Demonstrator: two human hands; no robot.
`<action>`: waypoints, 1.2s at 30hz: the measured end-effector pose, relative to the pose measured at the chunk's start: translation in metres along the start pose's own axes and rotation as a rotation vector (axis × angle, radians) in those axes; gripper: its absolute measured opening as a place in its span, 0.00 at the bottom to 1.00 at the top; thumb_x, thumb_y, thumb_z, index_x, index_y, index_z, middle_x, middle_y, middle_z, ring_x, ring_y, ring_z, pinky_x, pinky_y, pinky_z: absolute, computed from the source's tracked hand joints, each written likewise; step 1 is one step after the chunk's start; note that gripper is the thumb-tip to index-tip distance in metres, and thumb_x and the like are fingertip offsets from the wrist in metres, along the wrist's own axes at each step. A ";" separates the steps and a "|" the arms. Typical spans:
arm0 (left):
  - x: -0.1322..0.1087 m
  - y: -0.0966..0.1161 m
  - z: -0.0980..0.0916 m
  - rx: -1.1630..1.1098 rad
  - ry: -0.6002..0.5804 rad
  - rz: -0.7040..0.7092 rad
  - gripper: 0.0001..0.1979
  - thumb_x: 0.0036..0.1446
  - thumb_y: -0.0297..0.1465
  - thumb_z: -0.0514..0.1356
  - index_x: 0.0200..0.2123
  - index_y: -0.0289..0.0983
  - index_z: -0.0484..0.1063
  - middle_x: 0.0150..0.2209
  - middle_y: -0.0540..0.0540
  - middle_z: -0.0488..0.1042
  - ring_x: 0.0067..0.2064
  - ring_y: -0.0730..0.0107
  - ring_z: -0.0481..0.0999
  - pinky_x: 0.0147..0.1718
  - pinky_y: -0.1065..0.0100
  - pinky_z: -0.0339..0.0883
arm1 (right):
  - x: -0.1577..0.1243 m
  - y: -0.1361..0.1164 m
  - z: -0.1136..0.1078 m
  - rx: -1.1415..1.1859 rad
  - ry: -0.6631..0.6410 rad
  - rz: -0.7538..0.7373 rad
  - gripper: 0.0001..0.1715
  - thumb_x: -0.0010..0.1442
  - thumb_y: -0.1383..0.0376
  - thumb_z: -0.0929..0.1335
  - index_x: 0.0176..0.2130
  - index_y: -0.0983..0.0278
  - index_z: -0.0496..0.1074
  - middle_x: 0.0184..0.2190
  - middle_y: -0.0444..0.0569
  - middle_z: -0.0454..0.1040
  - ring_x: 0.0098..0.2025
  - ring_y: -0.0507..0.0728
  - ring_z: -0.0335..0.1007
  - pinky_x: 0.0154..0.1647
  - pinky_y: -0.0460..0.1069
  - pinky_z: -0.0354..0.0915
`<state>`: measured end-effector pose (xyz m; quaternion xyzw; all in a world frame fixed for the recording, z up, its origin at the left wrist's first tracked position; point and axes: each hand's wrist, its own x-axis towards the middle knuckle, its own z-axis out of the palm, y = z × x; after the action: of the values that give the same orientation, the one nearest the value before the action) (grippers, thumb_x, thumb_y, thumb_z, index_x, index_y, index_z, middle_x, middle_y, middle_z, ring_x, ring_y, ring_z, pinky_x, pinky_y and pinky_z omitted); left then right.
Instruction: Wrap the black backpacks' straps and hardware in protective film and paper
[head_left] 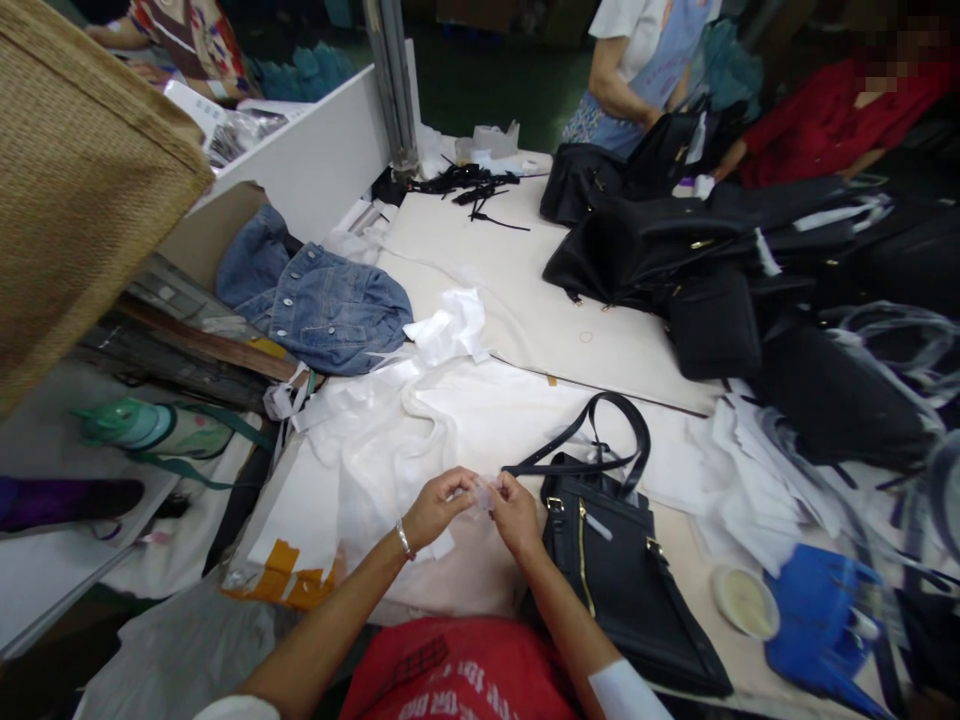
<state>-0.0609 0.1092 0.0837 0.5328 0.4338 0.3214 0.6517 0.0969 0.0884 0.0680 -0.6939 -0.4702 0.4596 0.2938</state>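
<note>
Both my hands meet over the near part of the table, fingertips pinched. Between them is a small piece of clear plastic film. My left hand wears a bracelet at the wrist and grips the film's left side. On the other side, my right hand pinches the film close to a black strap end. Just right of that hand lies a black handbag with gold zip and buckles, its strap looped above it. Thin white wrapping sheet spreads left of my hands.
A denim jacket lies at the table's left. Many black bags pile up at the right, near two people. White paper sheets, a round tub and a blue container stand at the near right. Black ties lie farther back.
</note>
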 end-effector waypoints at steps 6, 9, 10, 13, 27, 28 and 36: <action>0.001 -0.004 -0.002 0.109 0.034 0.001 0.09 0.56 0.35 0.56 0.30 0.36 0.69 0.33 0.47 0.72 0.37 0.67 0.69 0.41 0.67 0.62 | 0.000 -0.002 0.000 0.189 -0.129 0.071 0.19 0.56 0.51 0.62 0.22 0.61 0.60 0.14 0.38 0.62 0.17 0.51 0.60 0.21 0.45 0.57; 0.002 -0.007 -0.009 0.133 0.044 -0.029 0.10 0.56 0.36 0.56 0.30 0.36 0.69 0.30 0.49 0.70 0.34 0.69 0.68 0.38 0.69 0.61 | 0.007 -0.003 -0.020 0.110 -0.231 0.000 0.20 0.61 0.51 0.58 0.28 0.62 0.65 0.19 0.42 0.69 0.21 0.52 0.65 0.25 0.46 0.60; 0.002 -0.007 -0.012 0.135 0.052 -0.033 0.10 0.56 0.37 0.56 0.30 0.36 0.69 0.30 0.49 0.70 0.34 0.69 0.68 0.38 0.69 0.61 | 0.012 -0.003 -0.030 0.016 -0.209 -0.034 0.19 0.62 0.52 0.57 0.32 0.62 0.67 0.22 0.44 0.72 0.24 0.53 0.67 0.27 0.46 0.61; 0.003 -0.006 -0.017 0.125 0.051 -0.035 0.10 0.55 0.37 0.56 0.30 0.36 0.68 0.32 0.49 0.69 0.37 0.69 0.67 0.39 0.69 0.61 | 0.029 0.002 -0.059 -0.467 -0.038 -0.164 0.12 0.62 0.59 0.60 0.40 0.62 0.67 0.33 0.50 0.73 0.37 0.57 0.69 0.39 0.49 0.60; 0.010 0.001 -0.026 0.069 -0.027 -0.059 0.08 0.56 0.35 0.57 0.31 0.36 0.68 0.33 0.48 0.69 0.37 0.69 0.67 0.40 0.68 0.60 | 0.043 -0.019 -0.109 -0.482 -0.262 -0.219 0.09 0.60 0.59 0.62 0.37 0.60 0.68 0.26 0.42 0.71 0.29 0.54 0.65 0.32 0.46 0.56; 0.011 0.001 -0.025 0.075 -0.028 -0.058 0.08 0.56 0.35 0.57 0.30 0.36 0.68 0.33 0.48 0.69 0.37 0.69 0.67 0.40 0.68 0.60 | 0.039 -0.025 -0.113 -0.416 -0.285 -0.225 0.10 0.60 0.58 0.62 0.38 0.60 0.68 0.26 0.42 0.71 0.28 0.54 0.65 0.31 0.46 0.57; 0.014 0.006 -0.020 0.139 -0.018 -0.018 0.09 0.56 0.36 0.56 0.30 0.36 0.68 0.34 0.47 0.70 0.39 0.67 0.68 0.42 0.67 0.61 | 0.018 -0.040 -0.118 -0.484 -0.253 -0.246 0.10 0.57 0.58 0.63 0.37 0.58 0.70 0.28 0.44 0.73 0.30 0.55 0.67 0.31 0.46 0.56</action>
<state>-0.0735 0.1310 0.0852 0.5758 0.4540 0.2797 0.6198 0.1918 0.1233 0.1434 -0.6188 -0.6795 0.3778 0.1123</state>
